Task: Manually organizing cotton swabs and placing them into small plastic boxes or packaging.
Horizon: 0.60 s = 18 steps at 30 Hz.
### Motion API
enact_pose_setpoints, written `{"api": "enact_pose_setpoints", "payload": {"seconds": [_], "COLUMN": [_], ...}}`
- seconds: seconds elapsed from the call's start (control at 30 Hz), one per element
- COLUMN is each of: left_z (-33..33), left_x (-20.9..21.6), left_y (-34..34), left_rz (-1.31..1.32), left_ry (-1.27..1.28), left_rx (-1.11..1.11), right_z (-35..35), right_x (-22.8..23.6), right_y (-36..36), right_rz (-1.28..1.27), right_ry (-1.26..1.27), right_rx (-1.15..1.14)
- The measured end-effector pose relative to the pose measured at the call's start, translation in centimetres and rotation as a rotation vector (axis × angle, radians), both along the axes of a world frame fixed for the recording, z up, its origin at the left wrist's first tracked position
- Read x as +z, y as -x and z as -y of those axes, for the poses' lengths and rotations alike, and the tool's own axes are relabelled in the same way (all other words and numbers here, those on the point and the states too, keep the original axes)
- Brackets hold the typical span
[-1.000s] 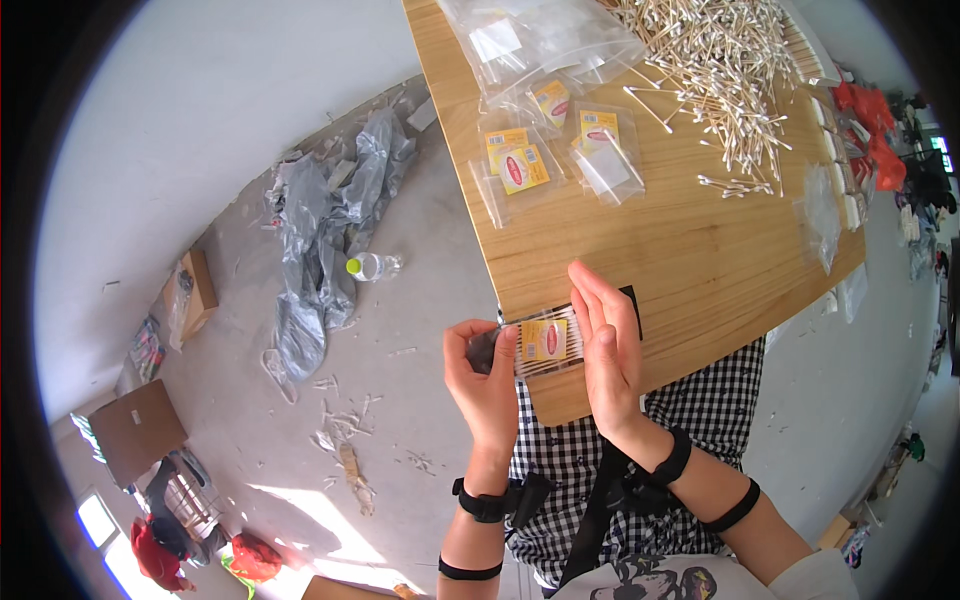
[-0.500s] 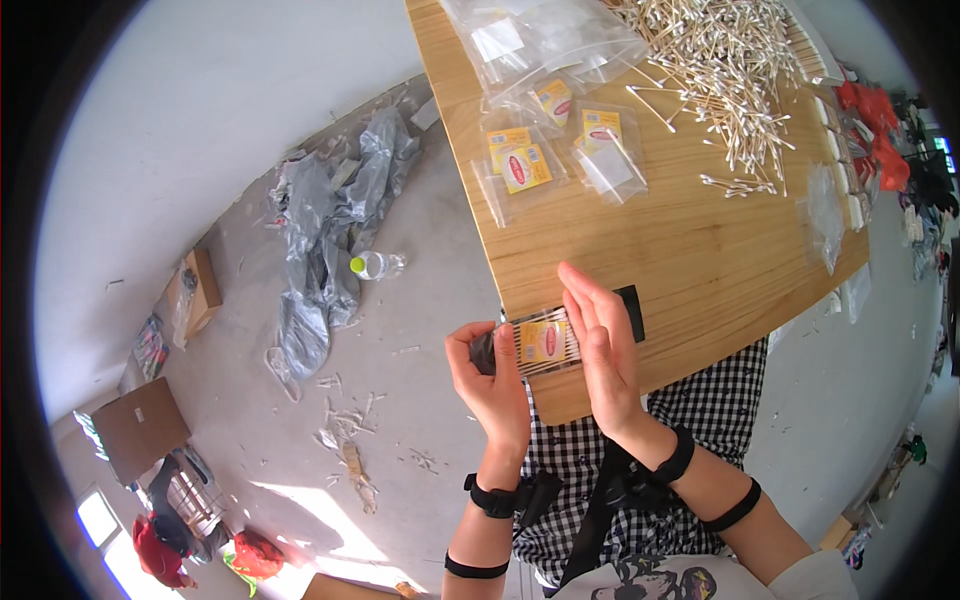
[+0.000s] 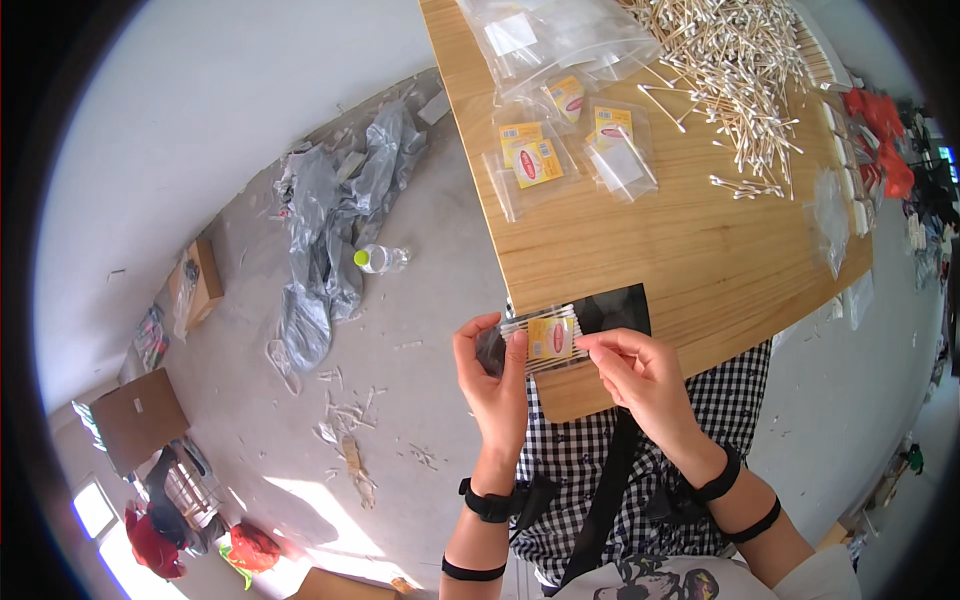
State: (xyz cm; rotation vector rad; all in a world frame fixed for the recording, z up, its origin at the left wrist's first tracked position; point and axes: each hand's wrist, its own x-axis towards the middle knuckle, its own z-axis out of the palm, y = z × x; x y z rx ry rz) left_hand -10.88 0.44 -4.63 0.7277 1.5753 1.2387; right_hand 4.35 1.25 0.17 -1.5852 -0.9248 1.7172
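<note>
A clear plastic bag of cotton swabs (image 3: 568, 368) with a yellow card (image 3: 540, 340) inside lies over the table's near left corner. My left hand (image 3: 490, 375) grips its left end, thumb on top and fingers around the edge. At the right end of the bag, the thumb and forefinger of my right hand (image 3: 640, 375) pinch together on its edge. Partly under the bag is a flat black thing (image 3: 628, 305); its kind I cannot make out. Farther up the table lie several small clear bags (image 3: 530, 165) with yellow cards.
A large heap of loose cotton swabs (image 3: 730, 70) covers the table's far right, with a big clear plastic bag (image 3: 560, 45) beside it. Small white-topped bundles (image 3: 845, 150) line the right edge. On the floor to the left are grey plastic sheeting (image 3: 320, 220) and a bottle (image 3: 385, 260).
My right hand has gone from flat, stretched fingers over the bag's right end to a pinch at its edge. More of the black thing shows. My left hand keeps its grip.
</note>
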Motion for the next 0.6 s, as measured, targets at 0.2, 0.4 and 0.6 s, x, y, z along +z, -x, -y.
{"api": "enact_pose_setpoints", "payload": {"seconds": [0.2,0.4,0.6], "left_z": [0.2,0.0,0.2], "left_x": [-0.4,-0.2,-0.3], "left_y": [0.0,-0.3,0.0], "left_rz": [0.005,-0.015,-0.02], "left_ry": [-0.033,-0.039,-0.038], "left_rx": [0.022,0.003,-0.009], "right_z": [0.1,-0.4,-0.6], "right_x": [0.1,0.2,-0.1], "right_y": [0.5,0.4,0.8], "right_rz": [-0.169,-0.22,-0.375], "right_ry": [0.091,0.088,0.138], "right_rx": [-0.046,-0.058,-0.079]}}
